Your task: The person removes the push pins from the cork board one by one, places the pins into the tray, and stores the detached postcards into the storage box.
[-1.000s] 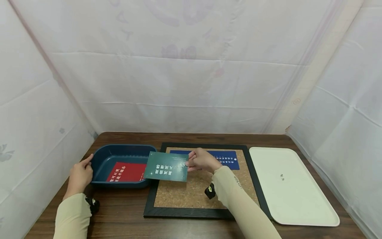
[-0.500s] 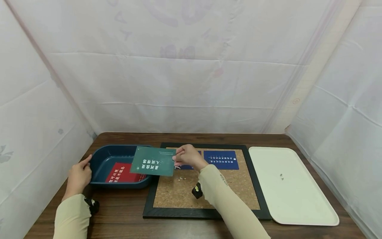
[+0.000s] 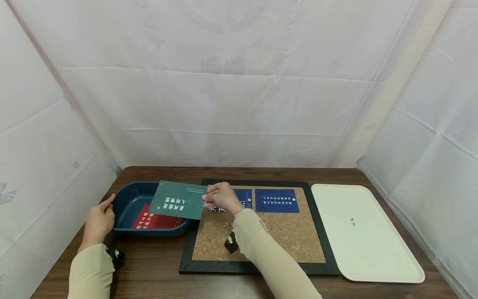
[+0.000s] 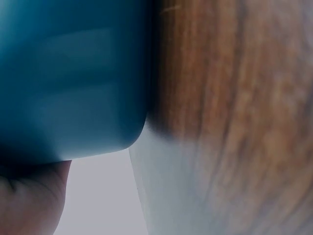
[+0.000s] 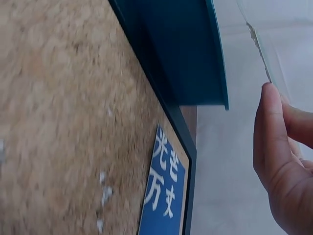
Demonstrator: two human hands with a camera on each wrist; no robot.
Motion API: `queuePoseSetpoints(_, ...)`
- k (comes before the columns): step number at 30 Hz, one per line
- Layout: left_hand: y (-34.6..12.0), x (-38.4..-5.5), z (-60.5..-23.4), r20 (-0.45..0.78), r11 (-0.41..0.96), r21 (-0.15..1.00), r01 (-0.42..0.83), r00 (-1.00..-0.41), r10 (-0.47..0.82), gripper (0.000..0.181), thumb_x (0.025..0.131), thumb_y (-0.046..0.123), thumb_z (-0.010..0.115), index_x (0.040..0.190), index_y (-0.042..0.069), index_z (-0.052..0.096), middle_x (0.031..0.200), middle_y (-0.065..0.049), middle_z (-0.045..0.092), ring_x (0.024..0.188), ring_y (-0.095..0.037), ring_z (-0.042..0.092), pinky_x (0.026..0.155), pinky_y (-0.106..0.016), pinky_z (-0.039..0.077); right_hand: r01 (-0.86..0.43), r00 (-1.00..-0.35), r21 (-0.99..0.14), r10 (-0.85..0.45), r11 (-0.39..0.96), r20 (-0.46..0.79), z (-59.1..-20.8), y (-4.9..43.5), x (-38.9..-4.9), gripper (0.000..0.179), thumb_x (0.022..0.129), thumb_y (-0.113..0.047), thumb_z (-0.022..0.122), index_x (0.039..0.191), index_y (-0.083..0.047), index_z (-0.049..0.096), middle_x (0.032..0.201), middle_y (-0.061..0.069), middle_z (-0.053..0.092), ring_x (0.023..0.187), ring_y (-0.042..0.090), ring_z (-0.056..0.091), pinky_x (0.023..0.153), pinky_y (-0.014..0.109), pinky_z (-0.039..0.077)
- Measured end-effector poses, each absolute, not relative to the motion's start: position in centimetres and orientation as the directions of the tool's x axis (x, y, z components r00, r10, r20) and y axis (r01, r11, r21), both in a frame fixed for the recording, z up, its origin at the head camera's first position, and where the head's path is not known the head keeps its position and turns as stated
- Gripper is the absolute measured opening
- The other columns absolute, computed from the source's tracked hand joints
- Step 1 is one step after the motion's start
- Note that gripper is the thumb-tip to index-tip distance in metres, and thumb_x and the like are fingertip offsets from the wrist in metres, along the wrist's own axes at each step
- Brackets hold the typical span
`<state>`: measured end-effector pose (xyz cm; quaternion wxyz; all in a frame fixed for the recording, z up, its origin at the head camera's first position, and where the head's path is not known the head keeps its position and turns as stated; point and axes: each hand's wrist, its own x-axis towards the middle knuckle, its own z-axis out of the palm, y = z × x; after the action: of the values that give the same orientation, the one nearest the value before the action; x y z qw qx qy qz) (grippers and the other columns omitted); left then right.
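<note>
In the head view my right hand (image 3: 222, 196) pinches a green card (image 3: 178, 200) with white writing by its right edge. The card is held tilted above the right part of a dark blue plastic basin (image 3: 130, 192). Its thin edge shows above the fingertips in the right wrist view. Inside the basin lies a red card (image 3: 143, 220), partly covered by the green one. My left hand (image 3: 100, 219) grips the basin's left rim; in the left wrist view only part of that hand (image 4: 34, 200) shows, against the blue wall.
A black-framed cork board (image 3: 257, 236) lies beside the basin. Two blue cards, one at the right (image 3: 277, 200) and one partly behind my right hand (image 3: 243, 197), lie on its far part, with small white bits nearby. A white tray (image 3: 367, 236) is farther right.
My right hand has moved left with the green card, from over the board's edge to over the basin. More of the blue cards now shows. My left hand stays at the rim.
</note>
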<state>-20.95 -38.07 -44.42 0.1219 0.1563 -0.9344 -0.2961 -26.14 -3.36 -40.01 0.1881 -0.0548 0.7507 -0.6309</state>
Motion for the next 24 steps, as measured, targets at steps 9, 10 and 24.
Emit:
queuePoseSetpoints(9, -38.1, -20.9, -44.5, 0.155, 0.775, 0.598, -0.204, -0.919, -0.362, 0.045, 0.099, 0.006, 0.033, 0.142, 0.001, 0.041, 0.131, -0.041, 0.043, 0.087, -0.041, 0.047, 0.077, -0.053, 0.042, 0.159, -0.929, -0.973, -0.308, 0.17, -0.206, -40.1, -5.6, -25.9, 0.025, 0.089, 0.0, 0.065, 0.113, 0.004, 0.062, 0.094, 0.013, 0.069, 0.078, 0.024, 0.073, 0.083, 0.041, 0.057)
queuePoseSetpoints(10, -38.0, -20.9, -44.5, 0.152, 0.773, 0.6, -0.206, -0.919, -0.364, 0.045, 0.099, 0.006, 0.033, 0.142, 0.001, 0.041, 0.131, -0.041, 0.043, 0.088, -0.041, 0.047, 0.078, -0.054, 0.042, 0.159, -0.929, -0.973, -0.307, 0.169, -0.206, -40.2, -5.8, -25.9, 0.024, 0.089, 0.0, 0.065, 0.113, 0.004, 0.062, 0.094, 0.013, 0.07, 0.079, 0.024, 0.073, 0.083, 0.041, 0.057)
queuePoseSetpoints(24, -38.2, -20.9, -44.7, 0.154, 0.766, 0.61, -0.204, -0.918, -0.366, 0.045, 0.098, 0.006, 0.033, 0.142, 0.0, 0.041, 0.132, -0.041, 0.042, 0.091, -0.041, 0.048, 0.081, -0.057, 0.043, 0.151, -0.946, -0.972, -0.26, 0.178, -0.194, -40.9, -8.3, -25.5, 0.022, 0.088, -0.001, 0.067, 0.109, 0.003, 0.065, 0.088, 0.011, 0.071, 0.075, 0.021, 0.073, 0.076, 0.036, 0.059)
